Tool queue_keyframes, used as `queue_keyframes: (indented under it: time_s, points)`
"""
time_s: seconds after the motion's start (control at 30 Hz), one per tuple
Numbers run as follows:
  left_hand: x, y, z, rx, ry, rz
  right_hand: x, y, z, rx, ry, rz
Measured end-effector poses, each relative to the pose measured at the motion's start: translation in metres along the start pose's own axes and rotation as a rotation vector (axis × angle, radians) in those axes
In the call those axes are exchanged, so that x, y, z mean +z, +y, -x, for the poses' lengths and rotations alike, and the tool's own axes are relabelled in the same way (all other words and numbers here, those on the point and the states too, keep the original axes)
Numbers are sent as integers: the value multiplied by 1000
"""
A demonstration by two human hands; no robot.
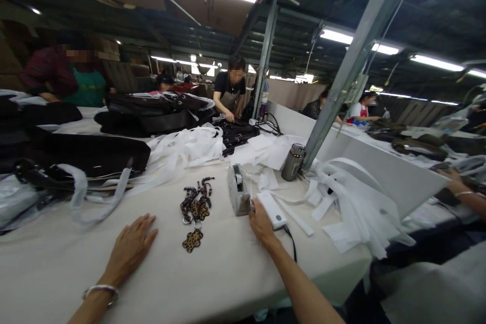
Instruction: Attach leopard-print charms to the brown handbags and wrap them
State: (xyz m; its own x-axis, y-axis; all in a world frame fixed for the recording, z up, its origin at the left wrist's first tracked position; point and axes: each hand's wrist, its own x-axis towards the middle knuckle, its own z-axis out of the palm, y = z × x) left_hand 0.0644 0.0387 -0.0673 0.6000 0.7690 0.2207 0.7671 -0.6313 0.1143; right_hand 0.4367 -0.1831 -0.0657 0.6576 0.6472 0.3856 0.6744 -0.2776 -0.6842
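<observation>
My left hand (131,243) lies flat on the pale tabletop (159,283), palm down, fingers stretched out and holding nothing. To its right is a small pile of leopard-print bear-shaped charms (193,240) with dark chains and metal rings. My right hand (261,224) is closed, its fingers curled at the front end of a grey tape dispenser (238,190). Just beside it, against the fingers, lies a white power bank (271,210) with a black cable. Whether the fingers grip either one is hidden.
Black bags (83,157) with white strips lie at the left. White strips (353,202) heap up at the right by a metal post (341,71) and a dark flask (293,162). A co-worker (230,88) bends over black straps (239,134). Another person's hand (455,182) reaches in from the right.
</observation>
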Motion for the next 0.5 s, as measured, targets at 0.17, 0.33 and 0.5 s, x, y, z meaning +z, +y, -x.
queue_keyframes:
  time_s: [0.17, 0.33, 0.5]
  points:
    - [-6, 5, 3, -40, 4, 43, -10, 4, -14, -34, -48, 54]
    - [-27, 19, 7, -80, -37, 133, -31, 19, -34, -14, -89, 140]
    - [-30, 20, 9, -126, -18, 176, -38, 48, -63, -59, -139, 296]
